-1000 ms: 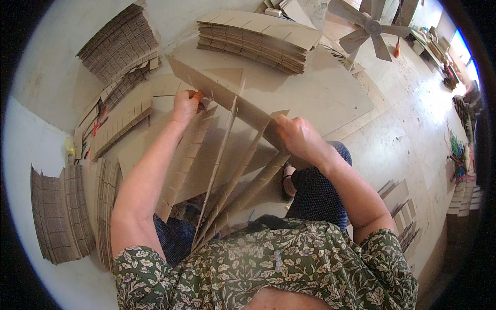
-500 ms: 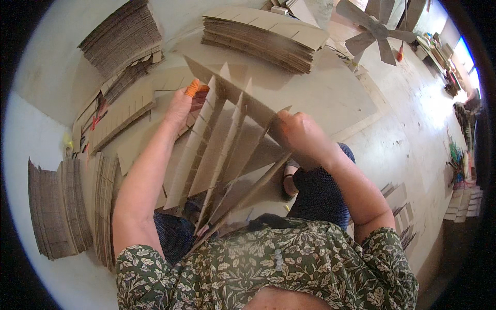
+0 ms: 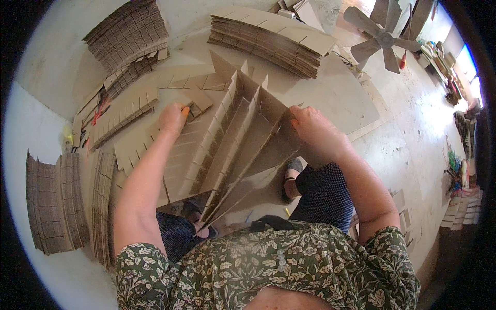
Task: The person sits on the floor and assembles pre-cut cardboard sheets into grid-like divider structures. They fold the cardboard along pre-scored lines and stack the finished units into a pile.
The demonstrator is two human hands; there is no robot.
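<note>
My right hand [image 3: 315, 126] is closed on the upper right edge of a cardboard divider [image 3: 253, 124]. Several slotted strips are slid into its crosspiece and fan together toward my lap. To the left, my left hand [image 3: 173, 119] has its fingers curled, an orange wrap showing on one digit. It grips the edge of a slotted cardboard strip [image 3: 181, 160], which is blurred beside the divider. Just beyond that hand lies a notched cardboard piece [image 3: 200, 101]. The fingertips of my left hand are partly hidden.
Slotted cardboard stacks stand at the back [image 3: 271, 41], the upper left [image 3: 126, 36] and the lower left [image 3: 54, 201]. A low row of strips [image 3: 124, 116] lies left of my arm. A grey-bladed fan [image 3: 385, 39] stands at the upper right. My knee [image 3: 323, 191] is below the divider.
My left hand has come away from the divider's upper left, moving left and down, and its fingers have curled in. My right hand and the divider have shifted slightly right.
</note>
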